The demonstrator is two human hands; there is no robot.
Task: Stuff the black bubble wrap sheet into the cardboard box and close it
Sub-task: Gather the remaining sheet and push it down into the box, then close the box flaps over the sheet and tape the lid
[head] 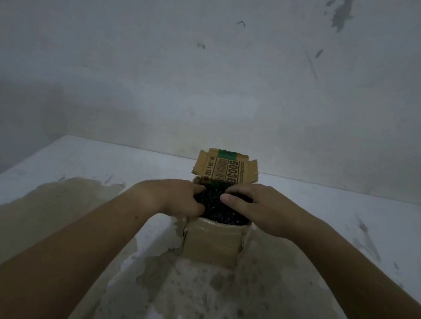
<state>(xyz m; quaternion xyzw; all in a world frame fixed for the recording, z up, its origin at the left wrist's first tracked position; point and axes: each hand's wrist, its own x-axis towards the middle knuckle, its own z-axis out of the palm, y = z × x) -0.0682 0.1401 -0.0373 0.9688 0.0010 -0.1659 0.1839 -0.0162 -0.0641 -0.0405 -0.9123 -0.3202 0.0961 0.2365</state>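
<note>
Down at the near edge, two bare forearms reach out over the stained counter [197, 294], and here's the cardboard box [211, 244] standing square in the middle of it, plain front wall facing the person, mouth pointing straight up. We're in the stuffing step: the black bubble wrap [219, 211] sits bunched in that open mouth, filling it to the rim and bulging a touch over the front edge. The left hand [179, 195] has its grip closed on the wad's left side, thumb and curled fingers dug in; the right hand [259, 207] clamps the right side, thumb lying across the top and fingers bent over the far edge. Crumpled like this, the wrap shows no clear long axis, and the box's own long side is hard to judge from this angle. Behind the hands the rear flap [225, 168] stands upright, print running sideways. Next, I'd say: press the wad below the rim, then fold that flap forward. Beyond, a scuffed wall [218, 65].
</note>
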